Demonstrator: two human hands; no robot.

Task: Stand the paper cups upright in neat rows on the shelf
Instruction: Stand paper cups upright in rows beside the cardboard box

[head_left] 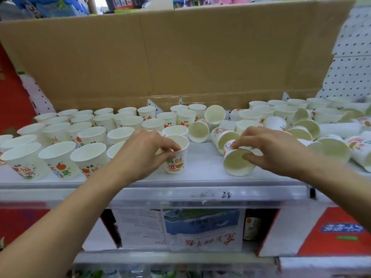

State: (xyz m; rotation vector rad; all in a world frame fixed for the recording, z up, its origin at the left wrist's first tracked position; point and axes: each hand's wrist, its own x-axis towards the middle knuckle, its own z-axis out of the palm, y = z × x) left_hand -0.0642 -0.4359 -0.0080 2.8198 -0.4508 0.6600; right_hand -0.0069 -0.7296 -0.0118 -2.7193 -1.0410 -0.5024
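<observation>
A single wide-angle camera, worn on the person's head, looks forward and down at a shop shelf [202,163] from close in. The shelf's front edge crosses the middle of the frame. A cardboard sheet [180,57] at the back fills the upper half, and boxes [200,227] on the level below fill the bottom. Both forearms enter from the lower corners, with the left hand [144,155] and right hand [269,147] near the centre, each gripping a paper cup [176,163]. The lens bends the pegboard [349,73] at the right edge.
</observation>
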